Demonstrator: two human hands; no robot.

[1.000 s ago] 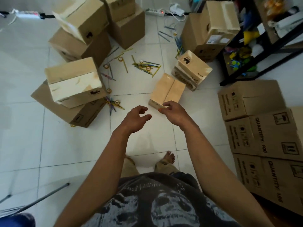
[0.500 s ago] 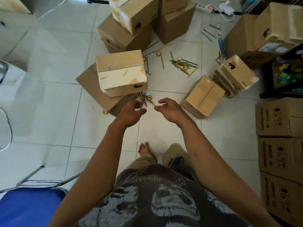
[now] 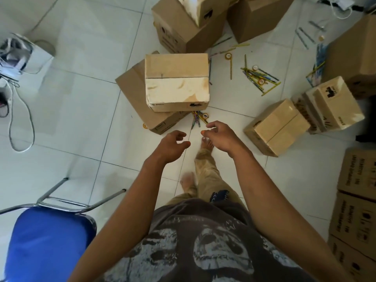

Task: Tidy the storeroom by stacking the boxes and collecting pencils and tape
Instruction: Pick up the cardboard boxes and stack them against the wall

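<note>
Most of the tidying is still ahead, judging by how things lie. The taped box (image 3: 177, 82) sits crooked on a larger flattened-looking carton (image 3: 140, 104) in the middle of the floor (image 3: 81, 98), and a small bundle of pencils (image 3: 197, 120) with a tape roll (image 3: 205, 116) lies just at its near corner. A bigger scatter of pencils and tape rolls (image 3: 258, 76) is spread farther out on the tiles, with a few loose ones (image 3: 305, 34) near the back. To the right, a small box (image 3: 278, 127) rests on the floor beside a tilted box (image 3: 333, 106) leaning over another. Two larger cartons (image 3: 183, 31) stand behind, unaligned.

Only the pile at the right edge looks finished: printed boxes (image 3: 358, 200) stacked squarely on each other.

The left hand (image 3: 173, 144) hangs out front with fingers loosely curled, holding nothing. The right hand (image 3: 218, 135) is likewise relaxed and holds nothing that I can make out; both hover above the tiles near the pencil bundle, touching none of it.

So the boxes remain mostly unstacked, and no pencil or tape appears collected yet. A blue chair (image 3: 46, 241) stands at the near left.
</note>
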